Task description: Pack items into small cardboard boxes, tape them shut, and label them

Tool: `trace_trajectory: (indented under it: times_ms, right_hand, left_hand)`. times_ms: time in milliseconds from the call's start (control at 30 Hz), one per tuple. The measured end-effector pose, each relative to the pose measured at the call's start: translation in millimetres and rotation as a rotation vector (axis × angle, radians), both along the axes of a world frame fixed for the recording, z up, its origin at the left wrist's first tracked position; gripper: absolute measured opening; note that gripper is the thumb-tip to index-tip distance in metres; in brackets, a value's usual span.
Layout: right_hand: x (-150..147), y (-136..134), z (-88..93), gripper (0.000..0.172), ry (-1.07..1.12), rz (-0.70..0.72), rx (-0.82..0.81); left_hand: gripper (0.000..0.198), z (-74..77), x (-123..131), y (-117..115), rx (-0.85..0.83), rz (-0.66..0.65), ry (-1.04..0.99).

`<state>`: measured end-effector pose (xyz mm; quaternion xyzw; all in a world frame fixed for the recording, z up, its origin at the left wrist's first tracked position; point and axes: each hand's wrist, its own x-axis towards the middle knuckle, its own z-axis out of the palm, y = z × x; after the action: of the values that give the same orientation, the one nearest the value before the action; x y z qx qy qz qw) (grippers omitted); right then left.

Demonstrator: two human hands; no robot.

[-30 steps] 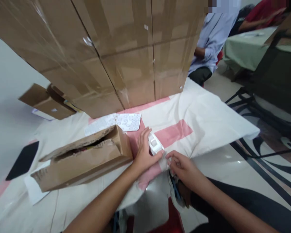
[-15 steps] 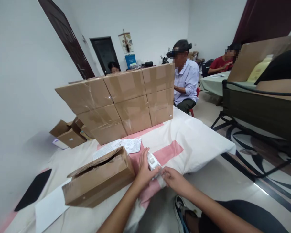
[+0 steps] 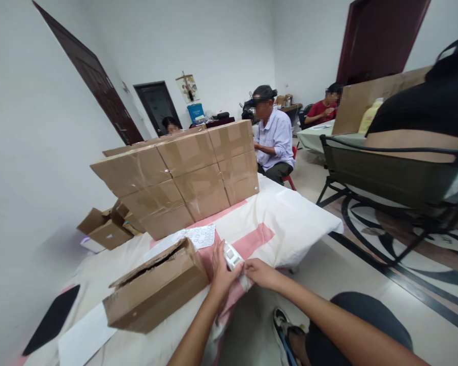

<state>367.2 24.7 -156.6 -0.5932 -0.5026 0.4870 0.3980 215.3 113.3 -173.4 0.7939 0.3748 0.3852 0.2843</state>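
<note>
My left hand point(image 3: 221, 274) is closed around a small white rectangular block point(image 3: 232, 255) with squarish recesses in its upper face; its exact kind is unclear. The block is held at the table's near edge. My right hand point(image 3: 261, 273) has its fingers pinched together against the block's near right end. Whatever lies between those fingertips is too small to make out. Just left of my left hand lies a long cardboard box point(image 3: 156, 295) with a gap along its top. Behind it is a white sheet with printed outlines point(image 3: 198, 237).
A tall taped cardboard partition point(image 3: 198, 185) stands across the table point(image 3: 301, 213). At the left are an open carton point(image 3: 109, 231), a black flat pad point(image 3: 53, 320) and white paper point(image 3: 86, 335). Co-workers sit beyond, one in a light shirt point(image 3: 275, 134). A folding chair point(image 3: 381, 170) is at right.
The camera view has shifted, so the scene sits further left and more of the right side shows. Both hands keep their hold, with the white block turned only slightly.
</note>
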Motion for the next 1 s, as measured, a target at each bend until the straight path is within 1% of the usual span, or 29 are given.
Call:
trace_trajectory:
  times_ms: [133,233,400,633,800,1000]
  right_hand:
    - [2.6,3.5,2.8,0.009,-0.01,0.035,-0.014]
    - [5.3,4.7,7.1,0.009,-0.021,0.062,-0.061]
    - [10.9,3.8,14.7,0.007,0.022,0.108,-0.127]
    - [8.2,-5.0,26.3,0.012,0.079,0.075,-0.155]
    - [1.0,-10.8,28.5,0.015,0.057,-0.007,-0.123]
    - [6.4,-4.7,29.6,0.013,0.064,0.047,-0.19]
  left_hand:
    - [0.081,-7.4,-1.0,4.6,0.068,-0.008,0.006]
    - [0.077,-8.7,-1.7,5.2,0.088,0.0,0.009]
    - [0.075,-2.1,-3.1,3.5,0.099,0.004,0.018]
    - [0.075,6.8,-2.2,1.4,0.105,-0.008,0.004]
    - [0.071,9.0,-2.8,-2.1,0.118,-0.014,-0.01]
    - [0.072,11.9,-4.5,-4.6,0.104,-0.016,-0.01]
